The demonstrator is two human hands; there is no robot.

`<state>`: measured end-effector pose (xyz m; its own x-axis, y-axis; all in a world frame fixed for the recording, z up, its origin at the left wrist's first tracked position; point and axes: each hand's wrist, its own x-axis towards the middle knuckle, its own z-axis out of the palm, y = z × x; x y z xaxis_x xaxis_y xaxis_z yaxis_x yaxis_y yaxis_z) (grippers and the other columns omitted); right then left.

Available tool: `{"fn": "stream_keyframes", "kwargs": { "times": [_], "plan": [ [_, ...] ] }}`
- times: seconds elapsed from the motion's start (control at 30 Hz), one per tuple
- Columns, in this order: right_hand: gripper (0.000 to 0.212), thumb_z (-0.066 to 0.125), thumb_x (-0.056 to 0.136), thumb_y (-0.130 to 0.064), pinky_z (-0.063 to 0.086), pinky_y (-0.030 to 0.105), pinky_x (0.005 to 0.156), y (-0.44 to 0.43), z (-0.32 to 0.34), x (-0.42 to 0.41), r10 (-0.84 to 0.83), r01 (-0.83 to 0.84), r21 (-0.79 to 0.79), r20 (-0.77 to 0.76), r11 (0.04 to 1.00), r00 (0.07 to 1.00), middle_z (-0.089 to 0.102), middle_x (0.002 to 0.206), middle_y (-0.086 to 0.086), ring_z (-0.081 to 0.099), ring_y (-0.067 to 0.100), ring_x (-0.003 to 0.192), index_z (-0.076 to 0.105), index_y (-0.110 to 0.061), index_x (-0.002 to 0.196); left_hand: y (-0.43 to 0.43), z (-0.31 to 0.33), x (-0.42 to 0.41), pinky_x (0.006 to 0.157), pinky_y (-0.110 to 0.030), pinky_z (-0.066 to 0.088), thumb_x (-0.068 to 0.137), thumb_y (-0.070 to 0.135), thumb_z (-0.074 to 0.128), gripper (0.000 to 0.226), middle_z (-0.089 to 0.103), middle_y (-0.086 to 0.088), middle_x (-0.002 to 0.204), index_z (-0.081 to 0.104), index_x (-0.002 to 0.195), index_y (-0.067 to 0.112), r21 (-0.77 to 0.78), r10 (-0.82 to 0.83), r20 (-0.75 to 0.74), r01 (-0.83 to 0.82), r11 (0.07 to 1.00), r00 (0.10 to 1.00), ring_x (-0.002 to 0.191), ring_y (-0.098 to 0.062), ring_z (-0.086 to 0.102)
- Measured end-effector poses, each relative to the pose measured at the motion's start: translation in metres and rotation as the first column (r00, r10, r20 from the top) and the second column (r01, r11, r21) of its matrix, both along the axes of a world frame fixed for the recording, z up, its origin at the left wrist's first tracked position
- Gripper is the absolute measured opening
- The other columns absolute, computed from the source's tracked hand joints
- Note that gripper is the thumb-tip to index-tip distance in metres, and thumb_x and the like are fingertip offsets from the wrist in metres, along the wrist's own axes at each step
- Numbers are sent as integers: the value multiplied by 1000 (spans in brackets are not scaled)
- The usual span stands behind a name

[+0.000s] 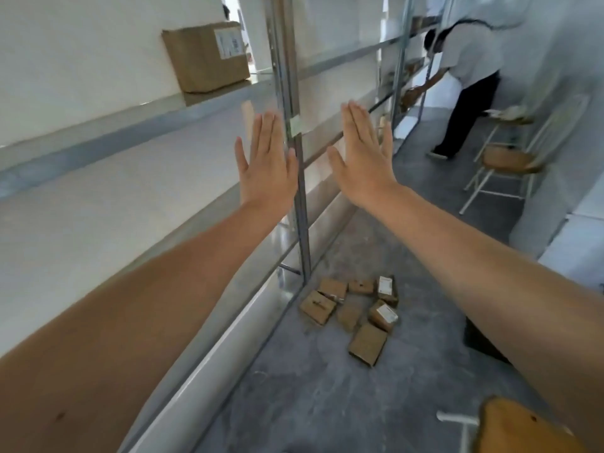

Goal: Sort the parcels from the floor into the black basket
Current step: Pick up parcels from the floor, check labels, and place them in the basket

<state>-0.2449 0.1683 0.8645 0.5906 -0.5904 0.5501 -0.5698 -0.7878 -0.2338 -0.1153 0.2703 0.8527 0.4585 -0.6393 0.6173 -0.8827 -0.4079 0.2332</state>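
Brown cardboard parcels, seven small flat ones, lie in a loose cluster on the grey concrete floor, at the foot of the grey metal shelving post and just to its right. Long white shelf boards run away to the left of that post. Well to the right of the post and farther off, a person in a white shirt and dark trousers bends towards more shelving. A large brown cardboard box with a white label sits on an upper board left of the post. A white-framed chair with a wooden seat stands to the right of the post, near that person. The left hand is raised just left of the post and the right hand just right of it. Both show their backs, fingers straight and together, thumbs spread, holding nothing. A dark shape shows behind the right forearm; what it is cannot be told.
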Motion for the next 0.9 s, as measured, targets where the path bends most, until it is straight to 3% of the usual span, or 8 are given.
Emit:
{"fn": "stream_keyframes", "kwargs": {
  "times": [0.3, 0.53, 0.9],
  "plan": [
    [66, 31, 103, -30, -9, 49, 121, -33, -24, 49, -151, 154, 37, -87, 987, 985, -5, 166, 0, -9, 14, 151, -2, -11, 157, -59, -26, 60, 123, -48, -3, 104, 28, 26, 57, 3, 2, 166, 9, 158, 16, -11, -197, -47, 196, 980, 979, 152, -13, -3],
    [67, 34, 104, -33, -10, 47, 120, -43, -47, 110, -209, 211, 137, -27, 968, 978, -3, 166, -1, -8, 13, 151, -2, -14, 158, -94, -42, 114, 121, -46, -7, 104, 29, 27, 58, 2, 2, 166, 9, 158, 15, 25, -291, -109, 295, 955, 950, 152, -13, -4],
    [68, 31, 104, -36, -13, 45, 119, -104, -119, 85, -425, 454, 316, -160, 833, 891, -9, 165, -3, -13, 11, 150, -5, -14, 157, -166, -97, 120, 121, -47, -7, 106, 31, 26, 57, -1, 0, 166, 8, 158, 15, 147, -389, -214, 423, 894, 896, 152, -14, -6]
  ]
}}
